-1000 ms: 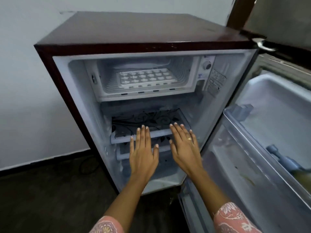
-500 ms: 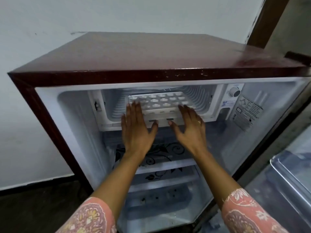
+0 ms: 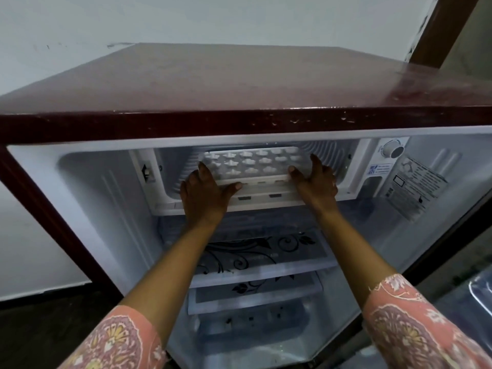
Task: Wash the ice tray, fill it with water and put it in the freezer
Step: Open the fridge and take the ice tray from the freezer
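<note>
**Left hand (image 3: 205,194) and right hand (image 3: 318,182) grip the tray in the freezer box**

Each hand holds one end of the white plastic ice tray (image 3: 250,163). The thumbs are hooked on its front rim and the fingers are laid along its short sides. The tray sits in the upper centre of the frame, on the floor of the white ribbed freezer compartment (image 3: 175,179) and close to its front lip.

Whether the tray is coming out for washing or going in filled cannot be read from this view. Either way, I judge it should be kept dead level and slid straight, with both ends moving together. It then needs lifting just enough to clear the lip, because a tilt would spill any water.

The cells show pale domed shapes. Whether these are ice, water or bare plastic cannot be told.

Below the compartment, mid-frame, is a glass shelf with a black floral print (image 3: 266,251), and a second shelf (image 3: 253,291) sits under it. All of this lies inside the small maroon-topped fridge (image 3: 239,83), which has a white thermostat dial (image 3: 394,150) at upper right.
</note>
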`<state>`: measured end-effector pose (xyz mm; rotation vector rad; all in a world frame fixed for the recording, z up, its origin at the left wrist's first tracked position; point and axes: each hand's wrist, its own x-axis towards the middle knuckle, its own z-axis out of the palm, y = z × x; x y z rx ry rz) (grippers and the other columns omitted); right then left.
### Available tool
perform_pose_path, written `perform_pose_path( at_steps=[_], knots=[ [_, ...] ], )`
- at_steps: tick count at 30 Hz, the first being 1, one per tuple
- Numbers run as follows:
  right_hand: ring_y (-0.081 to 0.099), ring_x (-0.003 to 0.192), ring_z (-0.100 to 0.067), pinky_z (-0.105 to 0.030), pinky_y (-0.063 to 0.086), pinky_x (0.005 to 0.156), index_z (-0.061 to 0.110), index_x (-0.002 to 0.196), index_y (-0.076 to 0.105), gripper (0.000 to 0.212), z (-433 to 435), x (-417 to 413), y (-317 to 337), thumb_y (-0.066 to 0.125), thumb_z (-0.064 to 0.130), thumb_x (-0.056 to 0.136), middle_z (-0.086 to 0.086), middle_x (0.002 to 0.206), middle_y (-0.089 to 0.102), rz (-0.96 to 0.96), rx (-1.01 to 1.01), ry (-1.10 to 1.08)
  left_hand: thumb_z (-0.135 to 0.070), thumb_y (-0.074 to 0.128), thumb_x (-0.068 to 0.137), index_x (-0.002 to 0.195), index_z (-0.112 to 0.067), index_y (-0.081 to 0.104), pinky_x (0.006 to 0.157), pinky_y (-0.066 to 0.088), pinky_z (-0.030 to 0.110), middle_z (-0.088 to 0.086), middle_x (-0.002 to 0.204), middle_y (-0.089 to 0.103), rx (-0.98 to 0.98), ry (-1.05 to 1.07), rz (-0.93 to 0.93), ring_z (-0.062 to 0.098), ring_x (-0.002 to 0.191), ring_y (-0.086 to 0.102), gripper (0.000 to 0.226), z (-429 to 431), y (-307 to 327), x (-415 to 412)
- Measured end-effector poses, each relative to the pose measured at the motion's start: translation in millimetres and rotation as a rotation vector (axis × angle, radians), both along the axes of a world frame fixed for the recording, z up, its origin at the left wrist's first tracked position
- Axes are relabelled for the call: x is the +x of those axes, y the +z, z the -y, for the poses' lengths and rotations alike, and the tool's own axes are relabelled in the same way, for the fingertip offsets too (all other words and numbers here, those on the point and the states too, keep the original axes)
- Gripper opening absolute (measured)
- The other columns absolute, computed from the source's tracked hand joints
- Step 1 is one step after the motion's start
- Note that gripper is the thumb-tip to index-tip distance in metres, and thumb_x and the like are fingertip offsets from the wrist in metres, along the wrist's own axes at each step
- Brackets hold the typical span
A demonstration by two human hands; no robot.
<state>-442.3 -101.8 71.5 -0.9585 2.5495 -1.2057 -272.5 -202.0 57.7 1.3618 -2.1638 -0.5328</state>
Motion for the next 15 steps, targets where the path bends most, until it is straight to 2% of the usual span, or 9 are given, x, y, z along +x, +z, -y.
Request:
perform_pose_path(
  at_steps=[5, 9, 11, 13, 15],
  knots=[
    [0.026, 0.137, -0.034, -0.046, 0.026, 0.111, 0.017, 0.146, 0.024, 0.061, -4, -4, -4, 0.05, 0.034, 0.094, -0.015, 0.15, 0.022, 0.014, -0.058, -0.004, -0.052, 0.058, 0.082, 0.147, -0.002, 0.012, 0.112, 0.019, 0.042, 0.024, 0.147, 0.028, -0.02, -0.001, -0.072, 0.037, 0.135, 0.026, 0.094, 0, -1, 3],
    [0.03, 0.135, -0.033, -0.047, 0.031, 0.109, 0.017, 0.144, 0.028, 0.061, -15, 5, -1, 0.056, 0.029, 0.091, -0.015, 0.147, 0.028, 0.026, -0.138, -0.003, -0.05, 0.058, 0.082, 0.148, -0.004, 0.011, 0.114, 0.016, 0.042, 0.023, 0.15, 0.022, 0.014, -0.02, -0.114, 0.037, 0.138, 0.019, 0.094, -8, -2, 9],
    [0.034, 0.133, -0.032, -0.041, 0.033, 0.109, 0.015, 0.142, 0.031, 0.059, -23, 10, 4, 0.057, 0.025, 0.09, -0.015, 0.146, 0.029, 0.027, -0.182, 0.006, -0.05, 0.058, 0.083, 0.149, -0.006, 0.01, 0.114, 0.016, 0.041, 0.021, 0.151, 0.02, 0.034, -0.019, -0.132, 0.036, 0.138, 0.018, 0.093, -15, -1, 13],
    [0.038, 0.129, -0.03, -0.029, 0.035, 0.105, 0.013, 0.141, 0.034, 0.055, -34, 18, 9, 0.057, 0.021, 0.091, -0.014, 0.144, 0.03, 0.034, -0.234, 0.025, -0.049, 0.059, 0.083, 0.149, -0.007, 0.01, 0.113, 0.015, 0.039, 0.019, 0.151, 0.019, 0.052, -0.02, -0.16, 0.035, 0.138, 0.017, 0.092, -23, 1, 18],
    [0.039, 0.128, -0.028, -0.025, 0.033, 0.102, 0.011, 0.14, 0.034, 0.055, -46, 27, 14, 0.057, 0.019, 0.091, -0.013, 0.143, 0.029, 0.055, -0.267, 0.03, -0.044, 0.061, 0.083, 0.149, -0.008, 0.009, 0.115, 0.014, 0.038, 0.016, 0.152, 0.017, 0.09, -0.042, -0.221, 0.032, 0.139, 0.014, 0.091, -33, 2, 24]
  ],
)
